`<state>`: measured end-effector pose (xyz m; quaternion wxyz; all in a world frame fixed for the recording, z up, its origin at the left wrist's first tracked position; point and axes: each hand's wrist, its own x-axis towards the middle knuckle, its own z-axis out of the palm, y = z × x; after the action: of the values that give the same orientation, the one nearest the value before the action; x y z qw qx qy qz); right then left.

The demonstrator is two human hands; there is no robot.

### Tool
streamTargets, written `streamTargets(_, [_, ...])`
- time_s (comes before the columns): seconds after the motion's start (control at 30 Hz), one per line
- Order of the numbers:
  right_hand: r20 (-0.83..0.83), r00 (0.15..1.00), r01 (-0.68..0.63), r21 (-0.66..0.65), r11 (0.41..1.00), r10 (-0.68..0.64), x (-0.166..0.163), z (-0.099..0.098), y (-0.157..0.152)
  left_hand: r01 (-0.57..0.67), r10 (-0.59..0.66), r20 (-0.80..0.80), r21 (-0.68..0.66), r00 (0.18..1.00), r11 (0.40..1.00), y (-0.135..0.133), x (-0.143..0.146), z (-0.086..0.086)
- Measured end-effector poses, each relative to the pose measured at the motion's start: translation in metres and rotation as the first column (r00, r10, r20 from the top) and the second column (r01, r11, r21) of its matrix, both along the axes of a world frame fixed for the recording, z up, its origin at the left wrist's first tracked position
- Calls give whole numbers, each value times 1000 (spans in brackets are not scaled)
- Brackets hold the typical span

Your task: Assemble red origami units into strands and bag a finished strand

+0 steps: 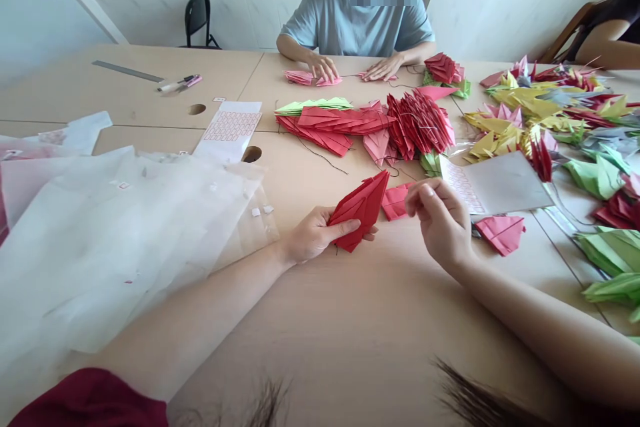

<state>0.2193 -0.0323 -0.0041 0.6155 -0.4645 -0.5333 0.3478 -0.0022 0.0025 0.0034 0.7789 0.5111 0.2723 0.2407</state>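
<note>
My left hand (316, 235) is closed around a small bundle of red folded paper (361, 205), thumb on top and fingers underneath. A short dark end of thread shows below the bundle. To its right, my right hand (443, 217) is raised with thumb and fingers pinched together; what is between them, if anything, is too small to make out. A flat red folded paper piece (396, 201) lies on the table between my hands. Another red folded piece (501, 233) rests to the right of my right wrist.
Strung red folded papers (420, 125) lie ahead, with dark thread trailing. A large colourful pile (540, 103) fills the right side. Translucent bags (125, 227) cover the left. A sticker sheet (230, 130), a ruler (127, 71) and a co-worker's hands (324, 68) are farther off.
</note>
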Motion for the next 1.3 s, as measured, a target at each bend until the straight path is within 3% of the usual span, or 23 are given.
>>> streamTargets(0.07, [-10,985,-174,-86,981,173,-6,5,-5,-18,18,28,16,999,1000,0,2,-2])
streamTargets(0.17, [-77,918,-397,-182,900,389,-19,16,-11,26,-26,54,-2,998,1000,-1,4,-5])
streamTargets(0.3, [-142,835,-549,-285,786,532,-30,28,-10,139,-138,12,-76,990,987,-5,4,-4])
streamTargets(0.4, [-201,822,-569,-342,748,533,-34,34,-1,243,-243,18,-144,970,959,-7,2,0])
streamTargets(0.5, [-271,836,-547,-337,766,477,-41,38,10,288,-289,15,-153,957,945,-7,-2,5])
streamTargets(1.03, [-401,852,-485,-363,795,336,-63,26,17,179,-190,-173,-76,967,981,-10,1,11])
streamTargets(1.3, [-369,854,-505,-409,761,368,-62,27,15,108,-120,-89,-132,989,985,-12,3,9])
